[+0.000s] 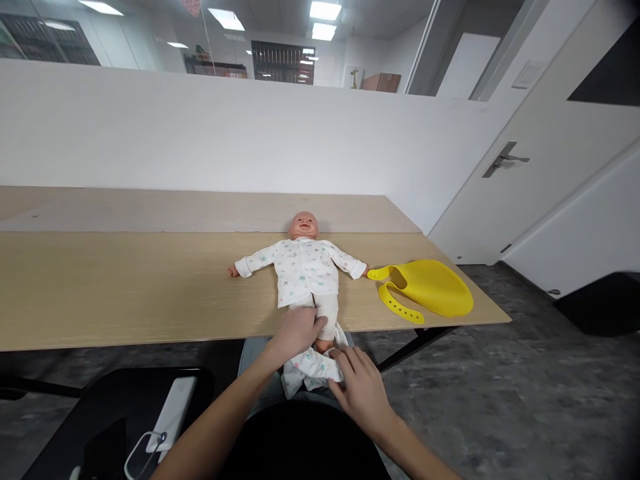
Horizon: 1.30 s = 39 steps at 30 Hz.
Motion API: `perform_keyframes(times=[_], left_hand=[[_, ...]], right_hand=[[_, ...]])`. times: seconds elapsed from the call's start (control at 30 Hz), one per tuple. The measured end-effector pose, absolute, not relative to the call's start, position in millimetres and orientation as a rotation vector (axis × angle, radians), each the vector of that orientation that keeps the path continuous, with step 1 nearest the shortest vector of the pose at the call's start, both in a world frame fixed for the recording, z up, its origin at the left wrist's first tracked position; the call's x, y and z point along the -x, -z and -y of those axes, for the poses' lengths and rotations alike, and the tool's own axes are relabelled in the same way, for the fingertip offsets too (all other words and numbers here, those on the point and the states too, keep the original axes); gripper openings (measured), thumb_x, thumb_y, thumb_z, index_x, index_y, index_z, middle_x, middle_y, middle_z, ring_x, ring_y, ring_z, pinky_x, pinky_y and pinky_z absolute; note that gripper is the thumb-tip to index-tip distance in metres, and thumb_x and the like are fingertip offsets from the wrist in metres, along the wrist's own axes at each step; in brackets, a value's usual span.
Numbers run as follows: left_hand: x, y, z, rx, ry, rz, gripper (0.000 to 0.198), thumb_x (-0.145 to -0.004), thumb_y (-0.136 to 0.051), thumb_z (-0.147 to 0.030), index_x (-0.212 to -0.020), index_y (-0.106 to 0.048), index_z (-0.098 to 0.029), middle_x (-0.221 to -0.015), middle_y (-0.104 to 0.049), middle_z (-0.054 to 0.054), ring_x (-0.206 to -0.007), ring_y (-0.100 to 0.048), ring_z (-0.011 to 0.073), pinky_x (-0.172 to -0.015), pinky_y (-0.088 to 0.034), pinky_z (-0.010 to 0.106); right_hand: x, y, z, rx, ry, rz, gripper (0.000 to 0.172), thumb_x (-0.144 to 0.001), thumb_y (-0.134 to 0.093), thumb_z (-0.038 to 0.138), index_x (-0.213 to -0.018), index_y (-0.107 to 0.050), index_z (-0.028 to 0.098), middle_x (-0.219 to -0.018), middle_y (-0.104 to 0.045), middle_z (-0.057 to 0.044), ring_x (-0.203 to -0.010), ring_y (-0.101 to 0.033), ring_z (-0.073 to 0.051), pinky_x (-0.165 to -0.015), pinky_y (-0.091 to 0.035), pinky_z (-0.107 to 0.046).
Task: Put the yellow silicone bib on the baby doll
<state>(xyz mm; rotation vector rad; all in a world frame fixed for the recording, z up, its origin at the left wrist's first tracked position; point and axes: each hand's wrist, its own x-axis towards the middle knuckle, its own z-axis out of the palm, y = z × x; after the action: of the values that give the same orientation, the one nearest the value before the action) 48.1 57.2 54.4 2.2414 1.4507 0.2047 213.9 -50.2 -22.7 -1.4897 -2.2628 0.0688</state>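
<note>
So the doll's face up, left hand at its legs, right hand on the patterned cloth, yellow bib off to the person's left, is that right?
Not quite: in the head view, the yellow bib lies to the person's right. Otherwise, yes: doll face up, left hand at its legs, right hand on the patterned cloth.

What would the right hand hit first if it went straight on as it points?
Probably the baby doll's exposed lower leg, just past the printed white garment that the right hand is touching; exact depth is unclear.
</note>
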Motion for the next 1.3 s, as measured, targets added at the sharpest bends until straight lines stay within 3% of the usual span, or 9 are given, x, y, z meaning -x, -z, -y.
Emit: perform_keyframes(times=[0.23,0.5,0.97,1.3], left_hand=[[-43.1,-53.2,-62.9,-2.109,-0.234,-1.33,0.041,-0.094,-0.036,-0.037,-0.08,-0.069,-0.016,-0.084,-0.073,0.01,-0.072,-0.065,0.0216,-0.066,-0.041,0.03],[-37.2,-50.9,-65.0,-2.041,-0.306,-1.235,0.04,-0.094,-0.038,-0.041,-0.079,-0.067,-0.018,-0.083,-0.074,0.007,-0.073,-0.065,0.0211,-0.064,-0.041,0.029],[-31.9,-47.6,-62.6,-2.025,-0.364,-1.153,0.04,-0.094,-0.04,-0.046,-0.077,-0.066,-0.02,-0.079,-0.074,0.002,-0.07,-0.065,0.0176,-0.061,-0.038,0.024],[-12.1,-59.5,-43.4,-2.255,-0.188,-0.963,0.03,-0.081,-0.064,-0.047,-0.094,-0.07,-0.021,-0.088,-0.072,0.003,-0.076,-0.063,0.0195,-0.063,-0.037,0.024]], right_hand=[[-210.9,48.9,46.5,1.505,-0.038,2.078,0.04,-0.092,-0.053,0.034,-0.126,-0.041,0.018,-0.112,-0.06,-0.015,-0.097,-0.059,-0.03,-0.077,-0.05,-0.041],[-205.5,74.4,43.0,1.359,0.101,1.959,0.036,-0.091,-0.053,0.033,-0.124,-0.047,0.02,-0.109,-0.061,-0.014,-0.094,-0.063,-0.028,-0.074,-0.054,-0.039],[-218.6,72.9,40.1,1.331,0.255,2.012,0.029,-0.09,-0.053,0.031,-0.116,-0.052,0.017,-0.1,-0.063,-0.014,-0.078,-0.062,-0.026,-0.063,-0.051,-0.035],[-227.8,50.0,47.1,1.461,-0.088,2.088,0.042,-0.082,-0.057,0.014,-0.122,-0.046,0.021,-0.109,-0.059,-0.01,-0.098,-0.056,-0.028,-0.08,-0.049,-0.038]])
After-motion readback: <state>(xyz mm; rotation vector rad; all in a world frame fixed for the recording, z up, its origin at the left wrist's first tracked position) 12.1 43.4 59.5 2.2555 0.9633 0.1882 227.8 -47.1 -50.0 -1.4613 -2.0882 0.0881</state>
